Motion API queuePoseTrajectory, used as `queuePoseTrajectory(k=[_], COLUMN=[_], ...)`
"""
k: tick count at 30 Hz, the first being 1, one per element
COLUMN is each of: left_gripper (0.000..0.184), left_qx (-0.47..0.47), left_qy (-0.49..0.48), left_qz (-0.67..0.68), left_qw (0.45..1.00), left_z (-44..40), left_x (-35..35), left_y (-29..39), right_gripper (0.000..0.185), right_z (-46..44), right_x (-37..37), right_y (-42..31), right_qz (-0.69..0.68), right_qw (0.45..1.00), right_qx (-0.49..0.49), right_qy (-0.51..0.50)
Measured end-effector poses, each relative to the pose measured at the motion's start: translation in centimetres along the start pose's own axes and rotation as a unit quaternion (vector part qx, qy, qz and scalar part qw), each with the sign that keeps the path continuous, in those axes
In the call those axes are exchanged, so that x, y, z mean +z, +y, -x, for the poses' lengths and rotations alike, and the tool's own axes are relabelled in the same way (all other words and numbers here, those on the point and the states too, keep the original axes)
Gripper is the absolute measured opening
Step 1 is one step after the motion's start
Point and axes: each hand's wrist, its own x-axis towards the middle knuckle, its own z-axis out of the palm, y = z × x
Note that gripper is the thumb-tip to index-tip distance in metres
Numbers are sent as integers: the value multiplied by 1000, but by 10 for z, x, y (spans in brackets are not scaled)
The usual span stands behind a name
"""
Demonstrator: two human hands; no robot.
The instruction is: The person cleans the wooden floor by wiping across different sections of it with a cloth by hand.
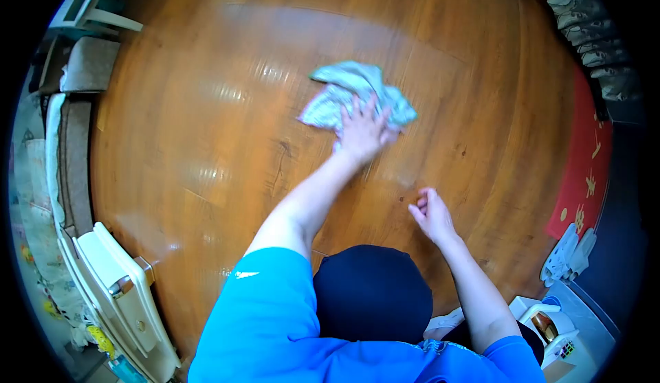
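Observation:
A light green and white cloth [354, 75] lies crumpled on the brown wooden floor [227, 129]. My left hand [364, 130] presses on its lower part with the fingers spread, slightly blurred. To the right and nearer to me, my right hand [432, 212] hovers above the floor with its fingers loosely curled and partly apart, and nothing shows in it. The cloth is out of its reach. My dark-clad knee [371, 294] is below, between the arms.
A white cabinet [127, 294] and a long cushioned seat [74, 163] line the left side, with a white chair leg [113, 20] above. On the right are a red mat [581, 170], pale slippers [567, 254] and a white container [546, 324].

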Motion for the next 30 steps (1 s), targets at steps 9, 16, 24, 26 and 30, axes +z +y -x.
queuePoseTrajectory(k=[9, 16, 24, 26, 30], left_gripper=[51, 58, 51, 51, 61], left_qx=[358, 413, 209, 90, 181], left_qy=[-137, -148, 25, 44, -52], left_qz=[51, 66, -15, 1, 104], left_qw=[922, 896, 977, 995, 977], left_z=[200, 36, -74, -40, 55], left_x=[27, -9, -4, 2, 13], left_y=[84, 70, 69, 97, 138], right_gripper=[35, 30, 33, 36, 46], right_z=[17, 43, 41, 41, 42], right_x=[-4, 2, -25, -16, 8], right_y=[-21, 27, 48, 56, 54], right_qz=[-63, -109, -134, -152, -144], right_qw=[964, 955, 939, 936, 920], right_qx=[-211, -129, -102, -84, -66], right_qy=[145, 242, 298, 306, 359])
